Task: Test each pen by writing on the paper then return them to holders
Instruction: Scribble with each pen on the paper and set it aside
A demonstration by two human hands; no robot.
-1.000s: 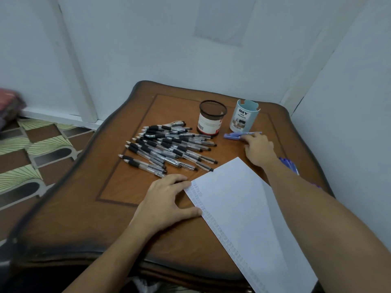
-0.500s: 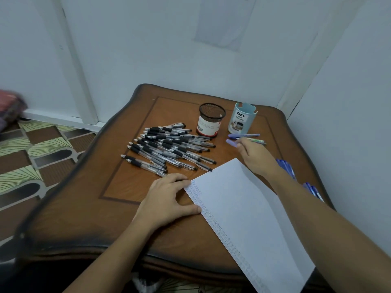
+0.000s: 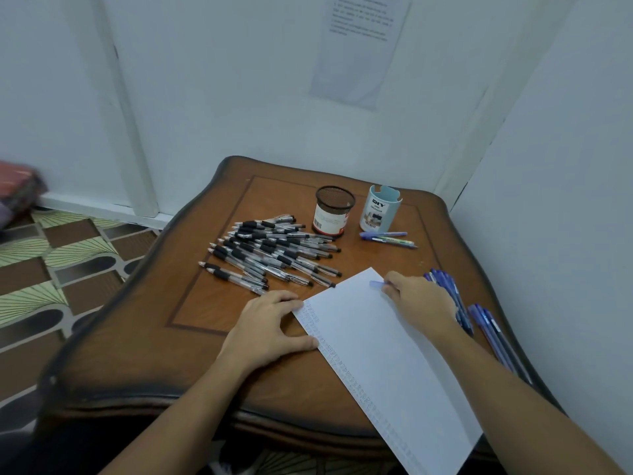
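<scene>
A white sheet of paper point(image 3: 383, 354) lies slantwise on the brown worktop point(image 3: 212, 303), its near corner hanging over the worktop's near edge. I take every place from it. At its left edge the left hand point(image 3: 270, 323) lies flat with fingers straight and spread. The fingertips and thumb press the edge of the paper down, and the hand grips nothing. Over the paper's far corner the right hand point(image 3: 421, 299) has its fingers curled round a pale purple pen point(image 3: 376, 284), whose end pokes out leftward over the sheet; it is too blurred to say whether it touches. Just right of the paper lie loose blue pens point(image 3: 489, 330), partly hidden behind the right forearm. Beyond the paper's left side a heap of black-grip pens point(image 3: 270, 255) lies spread on the wood. Farther past the far corner two more pens point(image 3: 387, 236) lie side by side. Behind them stand the holders: a black mesh cup point(image 3: 334, 212) whose mouth shows only dark inside, and to its right a light blue holder point(image 3: 380, 209) whose inside I cannot see.
</scene>
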